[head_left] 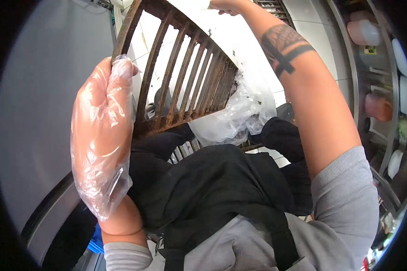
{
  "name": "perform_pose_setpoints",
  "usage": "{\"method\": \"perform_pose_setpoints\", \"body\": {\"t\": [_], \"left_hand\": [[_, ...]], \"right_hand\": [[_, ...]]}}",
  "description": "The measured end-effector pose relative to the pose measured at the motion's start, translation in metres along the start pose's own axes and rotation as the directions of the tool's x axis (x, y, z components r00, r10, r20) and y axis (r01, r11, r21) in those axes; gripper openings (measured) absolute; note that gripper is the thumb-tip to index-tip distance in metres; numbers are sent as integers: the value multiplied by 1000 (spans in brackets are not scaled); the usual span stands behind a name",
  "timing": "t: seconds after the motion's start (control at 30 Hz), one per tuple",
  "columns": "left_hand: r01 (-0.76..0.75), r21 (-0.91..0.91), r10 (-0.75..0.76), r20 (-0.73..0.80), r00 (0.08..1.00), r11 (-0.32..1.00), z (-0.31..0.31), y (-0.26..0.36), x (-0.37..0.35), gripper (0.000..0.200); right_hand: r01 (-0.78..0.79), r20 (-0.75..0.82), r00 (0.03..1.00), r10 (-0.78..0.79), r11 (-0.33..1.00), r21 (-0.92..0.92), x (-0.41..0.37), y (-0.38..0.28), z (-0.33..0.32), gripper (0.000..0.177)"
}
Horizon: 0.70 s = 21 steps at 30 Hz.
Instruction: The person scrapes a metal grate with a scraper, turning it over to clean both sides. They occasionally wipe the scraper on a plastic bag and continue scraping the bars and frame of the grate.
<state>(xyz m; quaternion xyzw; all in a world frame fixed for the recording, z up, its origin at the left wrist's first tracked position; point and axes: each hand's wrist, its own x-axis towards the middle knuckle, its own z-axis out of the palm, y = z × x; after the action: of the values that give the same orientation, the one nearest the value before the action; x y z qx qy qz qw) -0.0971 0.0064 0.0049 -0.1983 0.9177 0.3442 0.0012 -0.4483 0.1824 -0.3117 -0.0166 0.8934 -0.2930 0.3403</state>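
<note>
My left hand (101, 104), in a loose clear plastic glove, is closed around the edge of a brown, rusty-looking slatted grate (178, 18). The grate is tilted up off the floor, its slats slanting across the upper middle of the view. My right arm reaches far forward, bare and tattooed. At the top edge my right hand (226, 7) is partly cut off by the frame, with its fingers curled; what they hold, if anything, cannot be made out. A crumpled clear plastic bag (253, 108) lies between my feet, beside the grate.
A grey panel (49, 90) stands close on my left. On my right runs a metal shelf (380, 86) with several containers. White floor tiles (309, 31) show ahead, and another slatted grate (273, 7) lies at the top. Dark bits are scattered near the bag.
</note>
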Motion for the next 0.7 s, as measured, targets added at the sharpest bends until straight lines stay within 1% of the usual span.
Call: {"method": "perform_pose_setpoints", "body": {"t": [0.03,0.07,0.13,0.2,0.23,0.27,0.3,0.33,0.37,0.4,0.43,0.47,0.53,0.57,0.63,0.67,0.7], "left_hand": [[-2,-9,2,-1,1000,1000,0,-4,1,43],[-14,-18,14,9,1000,1000,2,-10,3,44],[-34,-32,34,19,999,999,-2,-16,7,45],[-43,-70,48,74,996,997,-6,-20,7,45],[-53,-72,58,76,995,996,-7,-17,6,45],[-11,-72,18,99,995,997,-10,-12,4,49],[29,-67,-21,123,992,997,-12,-6,3,54],[14,-69,-6,122,993,997,-14,-6,4,54],[-1,-23,3,117,993,1000,-12,-13,8,56],[-16,23,14,112,994,1000,-12,-17,11,58],[-57,35,54,94,994,998,-10,-18,12,56],[-68,26,65,83,994,997,-9,-20,17,56],[-260,76,257,45,965,963,-10,-21,17,55],[-198,71,193,70,979,978,-12,-17,10,54],[-185,82,178,79,981,979,-11,-24,12,54],[-183,93,173,106,979,979,-10,-23,15,54],[-140,39,136,77,988,989,-12,-17,5,54]], "right_hand": [[48,-51,997,-52,995,-86,-16,18,3,32],[90,-98,989,-108,981,-173,-19,35,3,52],[101,18,994,-105,869,-485,-112,30,-5,56],[89,-107,983,-149,896,-435,-144,93,26,57],[125,-160,967,-199,916,-382,-174,119,45,58],[67,-138,984,-112,953,-297,-195,142,64,58],[-59,-10,998,58,970,-237,-201,177,86,58],[-242,14,970,243,967,-79,-226,190,102,56],[-310,1,951,310,951,10,-241,214,125,51],[-338,-9,939,345,924,180,-248,242,152,41],[-227,36,974,225,971,71,-252,270,173,31],[-527,119,831,544,700,482,-275,247,176,25],[-515,182,824,537,573,638,-311,230,184,26],[-510,183,828,531,575,640,-324,221,189,26],[-438,32,856,515,692,575,-338,200,192,29],[-434,40,858,512,683,588,-341,191,194,29],[-284,-9,905,425,620,731,-344,185,199,31]]}}
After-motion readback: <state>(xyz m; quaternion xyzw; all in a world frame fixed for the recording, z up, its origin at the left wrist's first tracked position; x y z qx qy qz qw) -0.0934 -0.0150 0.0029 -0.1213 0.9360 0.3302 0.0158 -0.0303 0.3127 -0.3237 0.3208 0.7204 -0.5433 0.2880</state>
